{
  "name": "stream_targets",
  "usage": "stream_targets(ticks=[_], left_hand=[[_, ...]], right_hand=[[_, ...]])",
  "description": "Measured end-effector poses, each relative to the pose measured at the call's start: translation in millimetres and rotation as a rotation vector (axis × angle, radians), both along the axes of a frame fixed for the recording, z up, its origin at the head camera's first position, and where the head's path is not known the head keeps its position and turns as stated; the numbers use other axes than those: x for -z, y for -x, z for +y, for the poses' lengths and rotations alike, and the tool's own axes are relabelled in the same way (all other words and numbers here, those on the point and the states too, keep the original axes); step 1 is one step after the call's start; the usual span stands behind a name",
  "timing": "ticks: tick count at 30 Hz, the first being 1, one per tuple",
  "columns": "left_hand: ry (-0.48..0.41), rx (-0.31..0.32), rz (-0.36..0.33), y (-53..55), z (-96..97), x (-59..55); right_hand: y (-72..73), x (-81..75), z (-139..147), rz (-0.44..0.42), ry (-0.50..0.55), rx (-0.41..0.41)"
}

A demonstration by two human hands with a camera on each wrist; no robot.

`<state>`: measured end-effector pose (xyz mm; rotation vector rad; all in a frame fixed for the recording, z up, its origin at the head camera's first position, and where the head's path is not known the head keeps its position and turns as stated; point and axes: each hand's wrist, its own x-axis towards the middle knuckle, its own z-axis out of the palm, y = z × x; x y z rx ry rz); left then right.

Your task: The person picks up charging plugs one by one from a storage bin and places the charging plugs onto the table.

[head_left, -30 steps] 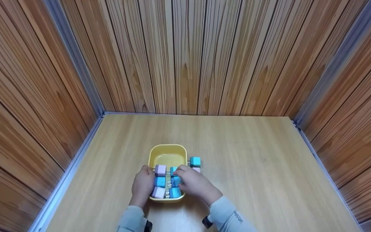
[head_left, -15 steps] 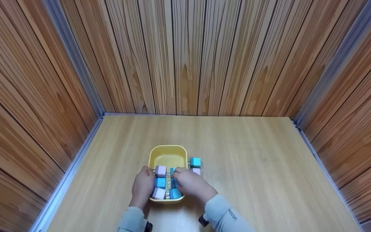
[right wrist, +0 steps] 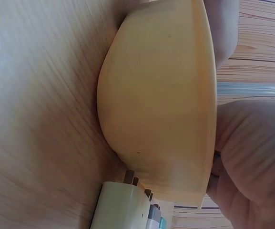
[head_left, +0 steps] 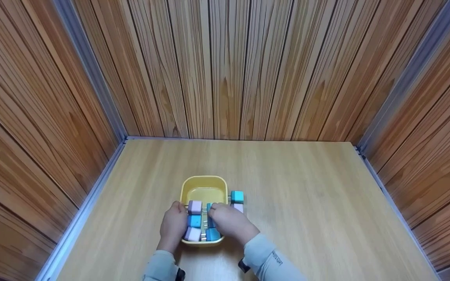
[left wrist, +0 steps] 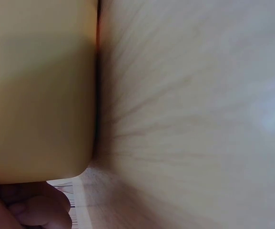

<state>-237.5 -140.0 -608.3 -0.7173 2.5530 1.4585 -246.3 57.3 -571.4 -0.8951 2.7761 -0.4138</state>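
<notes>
"Two hands are at the yellow tray [head_left: 204, 192]; where does it stand?"

"On the wood-grained counter [head_left: 307, 195], well apart from the plank wall [head_left: 225, 70] at the back."

"How does the left hand [head_left: 173, 223] sit?"

"Its grip is closed on the tray's left side, up at the rim. From the left wrist, curled fingers [left wrist: 42, 212] show by a corner of the tray."

"And the right hand [head_left: 234, 222]?"

"It reaches over the right rim, fingers bent, tips at a dark blue cube [head_left: 210, 222]. I can't tell whether that grip pinches it; the hand hides most of the cube."

"What else is in the tray?"

"More cubes, in two columns, with metal prongs showing between them. Left, far to near: the far lilac cube [head_left: 195, 207], the bright blue cube [head_left: 194, 221], the near lilac cube [head_left: 192, 234]. Right: the dark one sits between a far blue cube [head_left: 209, 207], partly covered, and a near blue cube [head_left: 212, 234]."

"Anything outside?"

"Three by the right wall, in a row: a teal cube [head_left: 237, 196], an outer lilac cube [head_left: 238, 207] and a pale cube [right wrist: 120, 207], prongs toward the tray. Whether those prongs touch it, I can't say."
</notes>
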Motion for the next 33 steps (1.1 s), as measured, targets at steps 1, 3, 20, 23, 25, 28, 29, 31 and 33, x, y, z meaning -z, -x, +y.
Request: stream_targets(ticks=[1, 3, 20, 23, 25, 28, 29, 31, 33], left_hand=[[-0.005, 0.001, 0.000, -0.1, -0.1, 0.1], [-0.008, 0.004, 0.001, -0.3, -0.3, 0.3], [-0.010, 0.000, -0.009, 1.1, -2.0, 0.7], [0.013, 0.003, 0.011, 1.2, -1.7, 0.9], [0.028, 0.008, 0.027, 1.0, -1.3, 1.1], [0.024, 0.004, 0.025, 0.0, -0.8, 0.9], [0.014, 0.001, 0.016, -0.4, -0.8, 0.6], [-0.001, -0.001, 0.006, -1.0, -0.7, -0.5], [-0.007, 0.000, 0.001, -0.6, -1.0, -1.3]], right_hand=[[0.0, 0.1, -0.2, -0.018, 0.011, 0.012], [0.1, 0.1, -0.3, -0.075, 0.053, 0.053], [2.6, 2.2, -2.6, -0.249, 0.163, 0.183], [4.0, 3.6, -3.7, -0.175, 0.101, 0.126], [4.9, 4.7, -4.3, -0.097, 0.045, 0.073], [6.2, 7.2, -4.9, -0.027, 0.000, 0.025], [6.6, 7.9, -5.0, -0.030, 0.000, 0.024], [7.4, 8.5, -4.9, -0.023, -0.009, 0.013], [8.8, 8.3, -5.0, -0.003, -0.027, -0.001]])
